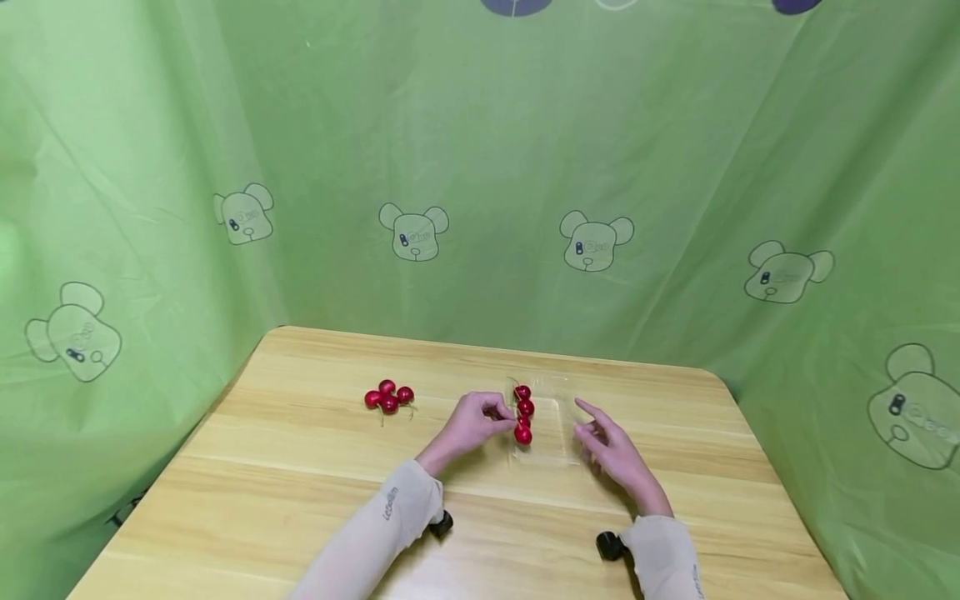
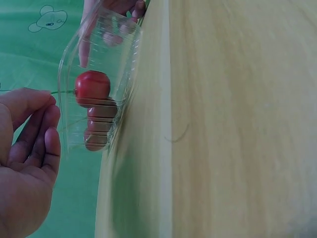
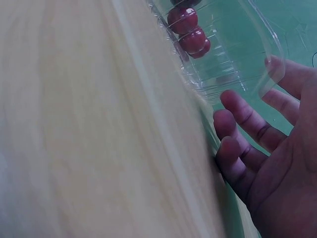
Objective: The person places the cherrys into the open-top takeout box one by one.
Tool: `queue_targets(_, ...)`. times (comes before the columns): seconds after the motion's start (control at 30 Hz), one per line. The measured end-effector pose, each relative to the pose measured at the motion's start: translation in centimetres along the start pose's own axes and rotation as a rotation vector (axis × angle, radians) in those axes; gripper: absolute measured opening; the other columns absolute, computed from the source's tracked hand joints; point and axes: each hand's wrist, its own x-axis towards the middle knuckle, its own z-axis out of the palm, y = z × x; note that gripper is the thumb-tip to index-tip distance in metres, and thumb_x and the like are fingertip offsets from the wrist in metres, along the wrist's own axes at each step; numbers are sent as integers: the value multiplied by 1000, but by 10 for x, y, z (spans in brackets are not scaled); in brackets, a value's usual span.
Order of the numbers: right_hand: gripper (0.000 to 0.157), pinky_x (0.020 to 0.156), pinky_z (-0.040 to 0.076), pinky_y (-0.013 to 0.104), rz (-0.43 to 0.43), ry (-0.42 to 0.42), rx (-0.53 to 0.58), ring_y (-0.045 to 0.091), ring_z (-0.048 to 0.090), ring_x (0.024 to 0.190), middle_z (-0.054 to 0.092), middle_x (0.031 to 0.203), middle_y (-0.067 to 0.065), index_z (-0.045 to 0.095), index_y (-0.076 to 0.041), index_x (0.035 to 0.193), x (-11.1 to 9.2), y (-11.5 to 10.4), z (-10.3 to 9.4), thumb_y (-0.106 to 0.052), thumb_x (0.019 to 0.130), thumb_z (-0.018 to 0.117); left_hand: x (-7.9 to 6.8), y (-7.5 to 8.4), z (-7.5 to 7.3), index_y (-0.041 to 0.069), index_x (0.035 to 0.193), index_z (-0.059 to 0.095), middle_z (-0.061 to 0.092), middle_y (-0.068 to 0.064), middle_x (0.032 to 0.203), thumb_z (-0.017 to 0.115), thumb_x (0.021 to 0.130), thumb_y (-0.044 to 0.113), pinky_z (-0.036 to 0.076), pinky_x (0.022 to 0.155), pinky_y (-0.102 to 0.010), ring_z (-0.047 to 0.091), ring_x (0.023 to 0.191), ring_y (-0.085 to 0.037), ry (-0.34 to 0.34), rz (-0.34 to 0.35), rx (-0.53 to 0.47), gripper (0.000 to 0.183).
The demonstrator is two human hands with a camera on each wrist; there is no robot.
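Note:
A clear plastic box [image 1: 551, 460] stands on the table, with several red cherries [image 1: 524, 408] in a row along its left side. My left hand [image 1: 480, 421] is at that side and pinches a thin green stem between thumb and forefinger. In the left wrist view, the stem leads to the nearest cherry [image 2: 92, 88], inside the box wall; the left hand [image 2: 29, 153] itself stays outside. My right hand [image 1: 611, 446] is at the box's right edge, fingers loosely bent and apart. In the right wrist view, fingertips of the right hand [image 3: 277, 148] overlap the clear rim; whether they touch it is unclear.
Several more cherries with stems [image 1: 389, 404] lie in a cluster on the wooden table [image 1: 315, 500], left of the box. A green curtain [image 1: 495, 283] with bear faces hangs behind and beside the table.

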Motion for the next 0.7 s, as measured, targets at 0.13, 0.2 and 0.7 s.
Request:
queue_targets(0.13,62,49,52,32,-2,-2,3,17,60,70,63,111,24,35,-13,161,0,0,0,-25,106,61,1,-2,2,14,85,75,74,1,87,82,86,7,55,74,-25,63,78,-12,1,5,21,10)
queue_targets(0.2,62,49,52,32,-1,0,4,17,60,70,63,111,24,36,-14,161,0,1,0,-25,106,61,1,-1,2,14,85,75,75,1,87,82,86,7,55,74,-25,64,78,-11,3,8,35,10)
queue_targets(0.7,58,50,53,34,38,-23,7,26,61,72,61,111,29,35,-7,160,-4,-13,-2,-17,107,58,-2,3,-1,18,84,80,75,7,82,87,82,12,55,70,-23,65,73,-8,16,-40,84,9)
